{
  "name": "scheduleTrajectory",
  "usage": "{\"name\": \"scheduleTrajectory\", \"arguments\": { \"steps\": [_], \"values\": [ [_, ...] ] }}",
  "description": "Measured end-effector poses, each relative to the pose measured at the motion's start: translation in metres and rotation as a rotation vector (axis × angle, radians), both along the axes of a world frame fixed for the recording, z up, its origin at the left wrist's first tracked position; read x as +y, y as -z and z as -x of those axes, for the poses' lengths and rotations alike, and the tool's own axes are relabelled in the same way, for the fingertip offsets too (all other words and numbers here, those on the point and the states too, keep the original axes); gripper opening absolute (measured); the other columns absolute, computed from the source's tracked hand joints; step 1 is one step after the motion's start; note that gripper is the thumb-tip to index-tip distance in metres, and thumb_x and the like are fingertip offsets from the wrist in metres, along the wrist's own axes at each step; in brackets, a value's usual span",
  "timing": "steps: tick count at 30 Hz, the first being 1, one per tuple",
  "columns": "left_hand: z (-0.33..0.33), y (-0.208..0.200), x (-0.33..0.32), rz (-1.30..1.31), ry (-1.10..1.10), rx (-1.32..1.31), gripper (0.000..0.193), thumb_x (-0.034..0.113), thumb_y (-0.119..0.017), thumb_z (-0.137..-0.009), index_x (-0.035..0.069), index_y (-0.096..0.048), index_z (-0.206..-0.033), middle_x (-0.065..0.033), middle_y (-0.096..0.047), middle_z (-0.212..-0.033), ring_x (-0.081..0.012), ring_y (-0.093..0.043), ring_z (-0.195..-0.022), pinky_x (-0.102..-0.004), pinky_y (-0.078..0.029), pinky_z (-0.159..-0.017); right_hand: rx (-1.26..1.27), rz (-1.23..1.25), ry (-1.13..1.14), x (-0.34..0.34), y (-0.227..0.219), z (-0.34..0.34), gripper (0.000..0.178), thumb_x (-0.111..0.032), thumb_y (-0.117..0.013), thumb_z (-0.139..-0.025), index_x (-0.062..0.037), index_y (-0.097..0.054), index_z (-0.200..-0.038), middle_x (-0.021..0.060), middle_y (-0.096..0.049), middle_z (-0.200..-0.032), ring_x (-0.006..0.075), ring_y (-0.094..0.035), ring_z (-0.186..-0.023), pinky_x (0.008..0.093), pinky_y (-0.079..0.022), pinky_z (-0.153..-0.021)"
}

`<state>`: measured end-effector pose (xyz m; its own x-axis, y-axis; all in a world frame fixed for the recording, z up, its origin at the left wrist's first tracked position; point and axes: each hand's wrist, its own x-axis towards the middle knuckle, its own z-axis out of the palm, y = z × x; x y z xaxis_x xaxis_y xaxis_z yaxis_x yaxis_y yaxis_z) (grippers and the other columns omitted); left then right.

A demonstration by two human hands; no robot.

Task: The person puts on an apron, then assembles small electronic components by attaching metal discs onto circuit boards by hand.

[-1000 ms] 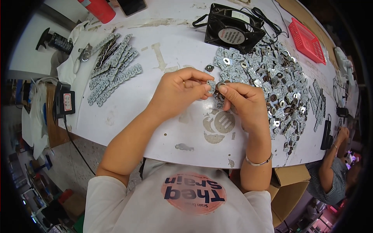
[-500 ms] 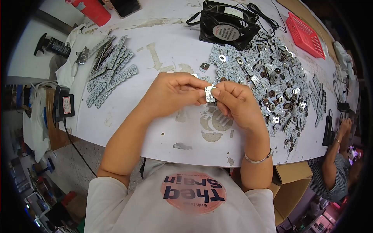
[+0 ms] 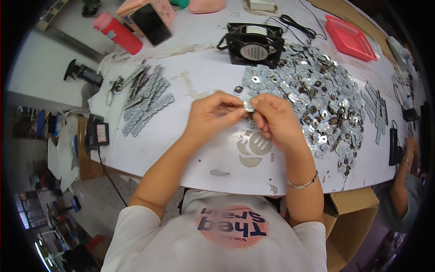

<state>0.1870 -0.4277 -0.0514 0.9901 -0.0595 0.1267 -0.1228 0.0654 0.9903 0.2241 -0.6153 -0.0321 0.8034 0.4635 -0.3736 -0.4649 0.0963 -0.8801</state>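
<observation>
Between my two hands is a small silvery-grey circuit board piece point(image 3: 248, 105). My right hand point(image 3: 276, 119) pinches it between thumb and fingers. My left hand point(image 3: 210, 114) is closed from the other side, its thumb and fingertips at the piece's left edge. To the right of my hands spreads a large heap of similar small board pieces point(image 3: 312, 97), some carrying dark round parts. One loose piece with a dark round part point(image 3: 239, 89) lies just beyond my fingertips. Uncut-looking strips of boards point(image 3: 147, 104) are stacked at the left.
A black fan point(image 3: 255, 45) stands behind the heap, near a red basket point(image 3: 349, 38). More strips point(image 3: 377, 109) lie far right. At the back left are a red bottle point(image 3: 118, 34) and a phone point(image 3: 151, 25). An open cardboard box point(image 3: 351, 217) sits below the right table edge. A co-worker's arm point(image 3: 401, 181) shows at right.
The view has shifted, so more of the table's back shows. My hands stay together at the small board piece, which now appears tilted differently.
</observation>
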Motion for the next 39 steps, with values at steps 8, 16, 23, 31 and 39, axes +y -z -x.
{"name": "scheduleTrajectory", "arguments": {
  "steps": [8,16,23,31,39],
  "values": [
    [0.009,-0.031,0.033,-0.885,-0.039,-0.154,0.026,0.009,-0.068,-0.085,0.003,-0.064,-0.11,-0.0125,-0.067,-0.108,-0.0274,-0.065,-0.103,-0.035,-0.05,-0.09,-0.852,1.029,0.239,-0.029,0.009,-0.009,0.015,-0.016,-0.067,-0.086,-0.0009,-0.065,-0.083,0.0119,-0.062,-0.067,0.0253,-0.06,-0.056,0.0352,-0.047,-0.054],
    [0.059,-0.001,0.095,-1.571,-0.258,-0.263,0.04,0.008,-0.066,-0.083,0.005,-0.059,-0.122,-0.0154,-0.058,-0.13,-0.0318,-0.055,-0.117,-0.0449,-0.04,-0.1,-0.501,0.04,-0.198,0.043,0.019,0.015,0.022,-0.015,-0.055,-0.098,0.0008,-0.057,-0.112,0.0133,-0.059,-0.127,0.0175,-0.063,-0.086,0.0266,-0.051,-0.073],
    [0.061,-0.014,0.062,-1.159,-0.197,-0.236,0.034,0.012,-0.069,-0.081,0.004,-0.063,-0.114,-0.0124,-0.062,-0.123,-0.0299,-0.056,-0.116,-0.0418,-0.041,-0.097,-0.348,0.17,-0.116,0.041,0.031,0.001,0.028,-0.017,-0.052,-0.1,0.0021,-0.058,-0.119,0.0157,-0.061,-0.123,0.0166,-0.061,-0.105,0.0276,-0.047,-0.095],
    [0.044,-0.015,0.067,-1.06,-0.138,-0.051,0.036,0.016,-0.08,-0.074,0.003,-0.066,-0.104,-0.0102,-0.069,-0.106,-0.0266,-0.063,-0.098,-0.033,-0.048,-0.084,-0.428,0.305,-0.168,0.012,0.025,0.004,0.02,-0.017,-0.051,-0.101,0.0008,-0.06,-0.104,0.0057,-0.065,-0.095,0.0117,-0.063,-0.089,0.0259,-0.052,-0.081],
    [0.005,-0.033,0.031,-0.645,0.038,0.024,0.035,0.016,-0.082,-0.074,0.003,-0.065,-0.102,-0.0084,-0.069,-0.098,-0.0204,-0.066,-0.091,-0.0313,-0.051,-0.077,-0.44,0.257,-0.062,0.007,0.016,0.006,0.02,-0.02,-0.059,-0.094,-0.0009,-0.063,-0.092,0.0036,-0.06,-0.071,0.0091,-0.054,-0.064,0.0262,-0.044,-0.059]
  ]
}}
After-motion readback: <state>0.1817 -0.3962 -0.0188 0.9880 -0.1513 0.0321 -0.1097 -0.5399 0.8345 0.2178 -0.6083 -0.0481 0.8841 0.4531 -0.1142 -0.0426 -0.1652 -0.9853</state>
